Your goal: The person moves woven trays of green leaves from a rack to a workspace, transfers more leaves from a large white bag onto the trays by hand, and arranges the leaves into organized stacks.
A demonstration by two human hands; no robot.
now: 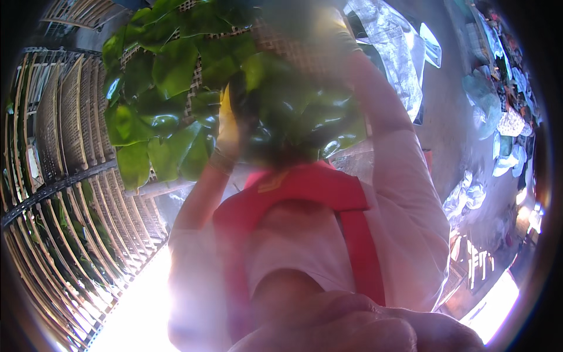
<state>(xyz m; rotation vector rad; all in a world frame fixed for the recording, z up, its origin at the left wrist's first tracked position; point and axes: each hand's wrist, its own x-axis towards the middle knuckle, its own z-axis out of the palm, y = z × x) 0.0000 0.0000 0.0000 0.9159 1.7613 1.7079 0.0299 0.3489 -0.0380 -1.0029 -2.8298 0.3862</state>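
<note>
From where I stand, the glossy green leaf-like sheets point(173, 67) lie at eleven o'clock from the middle of the view, overlapping on a woven lattice point(281, 42). The left hand point(229, 126), yellow-covered, is among them toward half past ten; its fingers point up, but I can't tell its grip. The right hand point(333, 28) reaches toward half past twelve, too blurred to read its opening or hold. A silvery sheet point(394, 53) lies near half past one, and slatted racks point(61, 111) curve around ten.
</note>
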